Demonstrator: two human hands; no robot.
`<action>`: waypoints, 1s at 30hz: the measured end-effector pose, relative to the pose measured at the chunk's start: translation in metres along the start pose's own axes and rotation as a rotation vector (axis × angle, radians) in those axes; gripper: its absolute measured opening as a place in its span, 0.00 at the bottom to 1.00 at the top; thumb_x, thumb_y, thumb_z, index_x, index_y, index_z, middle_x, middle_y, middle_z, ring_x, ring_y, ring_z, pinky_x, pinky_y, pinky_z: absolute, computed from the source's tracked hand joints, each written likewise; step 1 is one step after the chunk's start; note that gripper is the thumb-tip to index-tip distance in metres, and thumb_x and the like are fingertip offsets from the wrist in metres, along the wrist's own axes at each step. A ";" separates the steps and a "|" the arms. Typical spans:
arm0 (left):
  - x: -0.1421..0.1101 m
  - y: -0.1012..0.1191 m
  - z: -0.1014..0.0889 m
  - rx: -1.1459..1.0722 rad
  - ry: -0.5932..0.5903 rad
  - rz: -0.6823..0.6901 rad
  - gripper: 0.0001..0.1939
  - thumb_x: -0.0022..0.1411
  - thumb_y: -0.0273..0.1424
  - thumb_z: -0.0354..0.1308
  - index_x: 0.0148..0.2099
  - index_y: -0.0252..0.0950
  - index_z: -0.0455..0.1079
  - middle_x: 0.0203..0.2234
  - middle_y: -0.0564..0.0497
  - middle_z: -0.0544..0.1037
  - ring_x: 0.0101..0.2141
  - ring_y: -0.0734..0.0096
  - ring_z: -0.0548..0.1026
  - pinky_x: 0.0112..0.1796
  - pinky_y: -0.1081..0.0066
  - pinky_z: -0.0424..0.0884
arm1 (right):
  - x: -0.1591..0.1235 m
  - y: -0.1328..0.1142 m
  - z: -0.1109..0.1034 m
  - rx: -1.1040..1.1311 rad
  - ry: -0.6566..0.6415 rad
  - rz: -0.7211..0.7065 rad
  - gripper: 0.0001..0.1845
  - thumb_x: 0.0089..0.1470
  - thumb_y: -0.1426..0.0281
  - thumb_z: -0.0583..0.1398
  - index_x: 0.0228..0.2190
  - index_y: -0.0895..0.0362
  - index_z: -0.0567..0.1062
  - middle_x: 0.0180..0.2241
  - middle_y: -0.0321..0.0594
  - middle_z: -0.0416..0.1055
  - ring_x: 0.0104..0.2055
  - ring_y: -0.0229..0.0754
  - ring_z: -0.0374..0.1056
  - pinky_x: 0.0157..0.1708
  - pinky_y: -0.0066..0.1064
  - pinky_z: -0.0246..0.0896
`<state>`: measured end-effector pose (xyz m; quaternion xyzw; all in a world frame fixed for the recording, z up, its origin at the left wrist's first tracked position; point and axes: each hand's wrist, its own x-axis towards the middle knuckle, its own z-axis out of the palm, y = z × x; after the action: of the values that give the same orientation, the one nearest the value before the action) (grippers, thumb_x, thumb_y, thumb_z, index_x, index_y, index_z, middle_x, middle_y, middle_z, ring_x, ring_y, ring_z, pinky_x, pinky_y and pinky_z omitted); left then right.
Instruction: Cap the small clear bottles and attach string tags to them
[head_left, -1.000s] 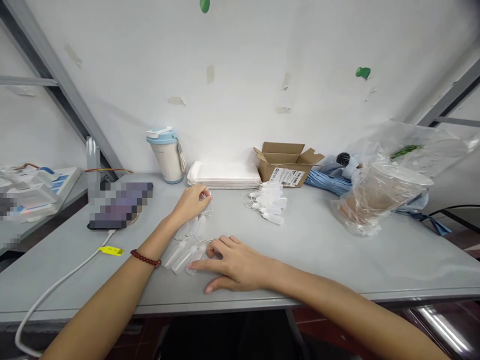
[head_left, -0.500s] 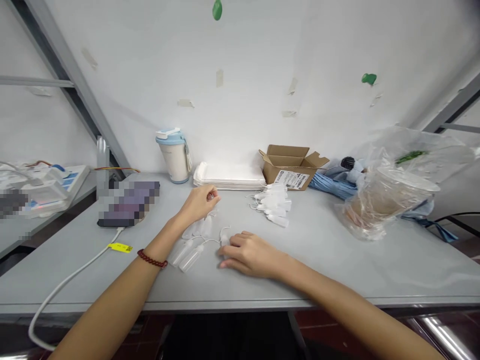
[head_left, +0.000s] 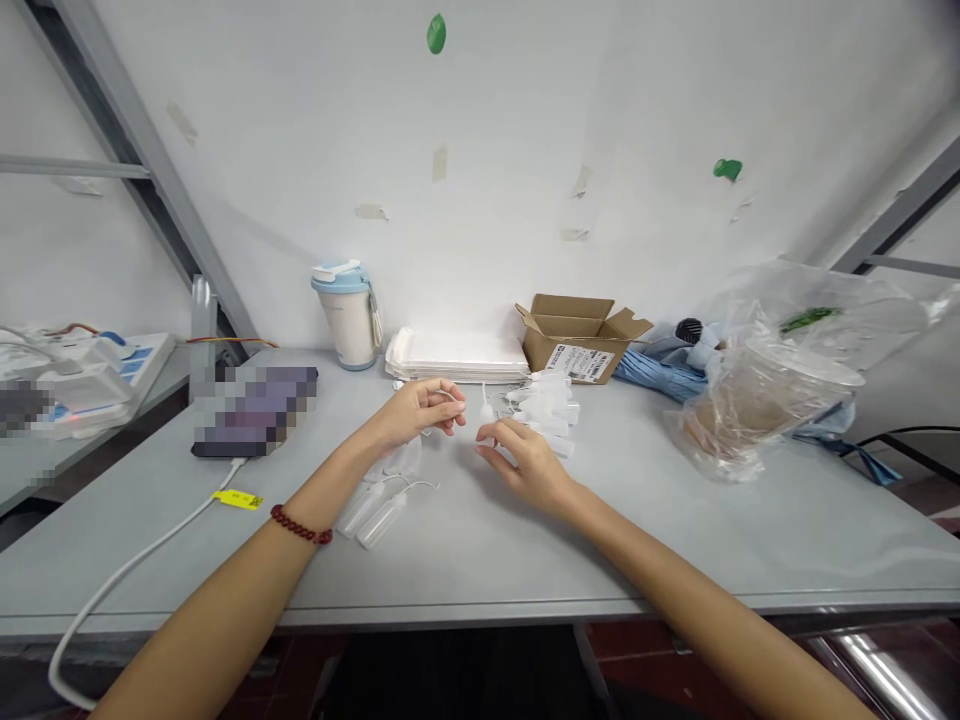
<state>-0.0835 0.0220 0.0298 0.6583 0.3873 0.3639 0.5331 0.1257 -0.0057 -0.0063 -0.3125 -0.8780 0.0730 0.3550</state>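
My left hand is raised over the table with thumb and fingers pinched; a thin whitish piece shows at its fingers, too small to name. Facing it, my right hand has its fingers closed around a small plastic squeeze bottle, whose white nozzle points up and whose body is mostly hidden. Below my left hand lie several clear squeeze bottles with thin curved tips, some partly covered by the hand. Behind my right hand is a heap of similar whitish bottles, their tips pointing left.
Along the wall stand a tumbler with a blue lid, a stack of white envelopes and an open cardboard box. On the left is a phone with a white cable. A plastic-wrapped tub and blue cloth are on the right.
My right hand has lifted a bottle off the table and moved up and right with it. My left hand has shifted slightly right, towards it.
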 end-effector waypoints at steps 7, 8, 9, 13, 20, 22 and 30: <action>-0.001 0.002 0.003 0.056 -0.026 0.008 0.16 0.54 0.41 0.61 0.38 0.33 0.75 0.30 0.48 0.77 0.27 0.73 0.71 0.36 0.68 0.70 | 0.000 -0.006 -0.003 0.158 -0.106 0.029 0.08 0.55 0.76 0.51 0.36 0.57 0.68 0.33 0.41 0.70 0.31 0.38 0.63 0.32 0.29 0.58; -0.001 0.002 0.003 0.073 -0.029 0.004 0.15 0.54 0.41 0.61 0.37 0.33 0.76 0.29 0.48 0.77 0.27 0.73 0.71 0.35 0.68 0.70 | 0.000 -0.006 -0.003 0.178 -0.132 0.036 0.09 0.55 0.77 0.51 0.36 0.57 0.68 0.33 0.41 0.70 0.32 0.38 0.63 0.32 0.29 0.57; -0.001 0.002 0.003 0.084 -0.033 0.001 0.15 0.53 0.41 0.61 0.36 0.33 0.76 0.28 0.48 0.76 0.26 0.73 0.70 0.34 0.68 0.70 | 0.000 -0.006 -0.004 0.203 -0.161 0.048 0.09 0.54 0.78 0.51 0.36 0.57 0.68 0.34 0.40 0.70 0.32 0.38 0.63 0.32 0.28 0.57; -0.002 0.003 0.003 0.117 -0.047 0.022 0.14 0.53 0.41 0.62 0.31 0.34 0.76 0.23 0.51 0.73 0.25 0.73 0.69 0.31 0.70 0.69 | 0.003 -0.009 -0.009 0.350 -0.244 0.159 0.07 0.56 0.75 0.52 0.36 0.57 0.68 0.34 0.39 0.70 0.32 0.37 0.62 0.33 0.28 0.57; 0.000 -0.001 0.003 0.164 -0.037 0.020 0.17 0.56 0.43 0.59 0.28 0.33 0.74 0.20 0.53 0.71 0.23 0.75 0.68 0.29 0.72 0.67 | 0.006 -0.008 -0.012 0.744 -0.210 0.357 0.05 0.57 0.67 0.53 0.33 0.56 0.64 0.30 0.37 0.68 0.30 0.35 0.60 0.32 0.29 0.56; 0.001 -0.002 0.004 0.171 -0.029 0.011 0.17 0.55 0.44 0.59 0.28 0.33 0.73 0.20 0.53 0.70 0.23 0.75 0.68 0.29 0.72 0.67 | 0.006 -0.007 -0.012 0.836 -0.195 0.414 0.05 0.56 0.67 0.52 0.33 0.56 0.62 0.28 0.35 0.67 0.28 0.35 0.59 0.30 0.29 0.56; -0.001 0.002 0.016 0.158 -0.053 -0.056 0.23 0.52 0.47 0.59 0.18 0.34 0.64 0.16 0.55 0.66 0.18 0.77 0.65 0.24 0.73 0.67 | 0.011 -0.010 -0.018 0.990 -0.165 0.590 0.03 0.51 0.69 0.50 0.31 0.54 0.59 0.20 0.29 0.59 0.22 0.34 0.53 0.23 0.27 0.52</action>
<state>-0.0694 0.0144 0.0294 0.6967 0.4188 0.2997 0.4994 0.1269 -0.0083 0.0170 -0.3340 -0.6398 0.5948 0.3541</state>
